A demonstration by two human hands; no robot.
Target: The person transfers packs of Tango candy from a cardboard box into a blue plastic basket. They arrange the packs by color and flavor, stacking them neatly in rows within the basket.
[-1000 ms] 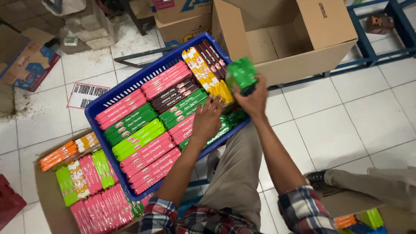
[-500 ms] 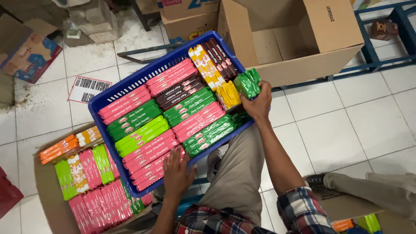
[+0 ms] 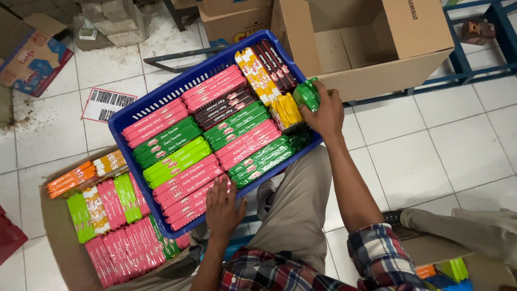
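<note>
Green packets [image 3: 307, 95] in right hand, pink packets [image 3: 186, 186] in blue crate [image 3: 141, 107]

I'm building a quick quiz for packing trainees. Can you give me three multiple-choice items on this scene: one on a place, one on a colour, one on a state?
1. Where does the left hand rest?
A. On the near edge of the blue crate
B. Inside the open cardboard box
C. On the floor tiles

2. What colour is the pack in the right hand?
A. Pink
B. Green
C. Orange

3. How does the cardboard box behind the crate stand?
A. Taped shut
B. Crushed flat
C. Open, flaps up

Answers:
1. A, its fingers lie on the pink packs at the crate's near rim.
2. B, a green wrapper shows above the fingers at the crate's far corner.
3. C, its flaps stand up and the visible interior looks bare.
</note>
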